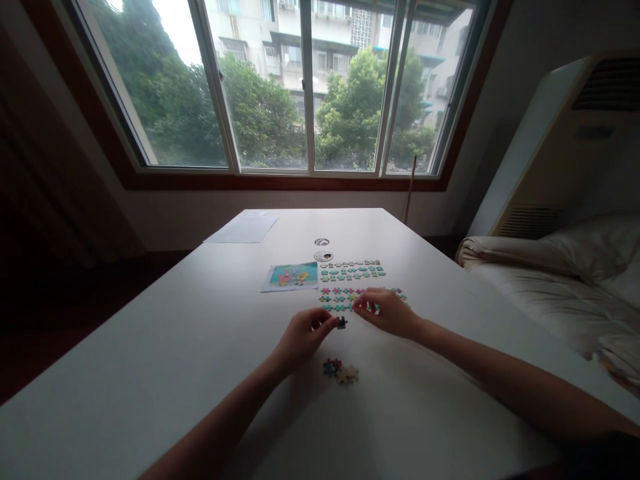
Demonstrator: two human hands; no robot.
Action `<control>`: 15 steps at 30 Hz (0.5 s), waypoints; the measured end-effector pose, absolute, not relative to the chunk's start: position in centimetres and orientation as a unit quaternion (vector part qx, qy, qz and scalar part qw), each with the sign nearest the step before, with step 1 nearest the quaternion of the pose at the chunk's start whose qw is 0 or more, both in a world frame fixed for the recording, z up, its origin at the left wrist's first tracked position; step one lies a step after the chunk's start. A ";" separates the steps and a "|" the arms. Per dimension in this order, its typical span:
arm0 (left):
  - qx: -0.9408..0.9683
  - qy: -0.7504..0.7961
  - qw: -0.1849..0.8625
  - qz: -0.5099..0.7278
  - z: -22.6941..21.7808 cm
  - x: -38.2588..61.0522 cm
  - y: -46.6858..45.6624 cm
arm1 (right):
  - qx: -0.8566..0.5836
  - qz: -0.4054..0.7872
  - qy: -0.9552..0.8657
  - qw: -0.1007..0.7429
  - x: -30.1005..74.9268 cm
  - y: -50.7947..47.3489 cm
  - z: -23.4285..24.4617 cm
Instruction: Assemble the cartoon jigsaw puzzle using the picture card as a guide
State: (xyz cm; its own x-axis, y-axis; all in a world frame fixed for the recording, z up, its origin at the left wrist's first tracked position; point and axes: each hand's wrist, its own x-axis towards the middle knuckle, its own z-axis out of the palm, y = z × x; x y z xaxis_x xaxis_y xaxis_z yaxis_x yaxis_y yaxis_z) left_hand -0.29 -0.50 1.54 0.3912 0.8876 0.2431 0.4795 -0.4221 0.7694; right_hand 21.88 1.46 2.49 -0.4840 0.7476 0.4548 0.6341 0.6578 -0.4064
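One dark piece (341, 323) pinched in left hand (303, 337), grip of right hand (387, 312) unclear

Worktop (175, 347) white. Loose puzzle pieces (351, 271) teal and pink. Piece at left fingertips (341, 323) dark. Small cluster (341, 371) blue, pink, cream. Reference picture (291, 276) light blue, with yellow and pink cartoon figures. Paper sheet (243, 228) white.

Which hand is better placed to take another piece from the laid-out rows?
Probably the right hand: it rests on the rows, while the left hand pinches a dark piece.
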 end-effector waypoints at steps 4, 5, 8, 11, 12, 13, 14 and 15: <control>0.767 0.436 0.325 0.342 1.4 -0.1 -0.5 | -0.389 0.083 -0.854 0.336 21.1 -1.6 2.2; 0.766 0.435 0.328 0.343 1.5 -0.1 -0.5 | -0.389 0.075 -0.852 0.342 21.1 -1.9 2.0; 0.766 0.430 0.334 0.343 1.5 -0.1 -0.5 | -0.390 0.064 -0.850 0.349 21.2 -2.0 1.6; 0.768 0.425 0.339 0.339 1.5 -0.2 -0.6 | -0.387 0.069 -0.849 0.355 21.0 -2.0 1.5; 0.769 0.423 0.341 0.337 1.5 -0.2 -0.7 | -0.385 0.068 -0.848 0.358 20.8 -2.1 1.6; 0.770 0.421 0.344 0.335 1.4 -0.2 -0.7 | -0.383 0.067 -0.848 0.361 20.7 -2.1 1.6; 0.771 0.419 0.346 0.332 1.4 -0.2 -0.7 | -0.381 0.065 -0.848 0.363 20.6 -2.2 1.6; 0.772 0.417 0.349 0.331 1.4 -0.2 -0.8 | -0.380 0.063 -0.848 0.363 20.5 -2.2 1.7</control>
State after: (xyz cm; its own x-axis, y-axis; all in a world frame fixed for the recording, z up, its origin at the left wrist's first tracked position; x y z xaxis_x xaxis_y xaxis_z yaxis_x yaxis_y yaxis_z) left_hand -0.19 -0.78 1.42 0.4343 0.8736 0.2197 0.4123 -0.4097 0.8137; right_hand 20.50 -2.20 1.69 -0.4474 0.6906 0.5683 0.5989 0.7032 -0.3831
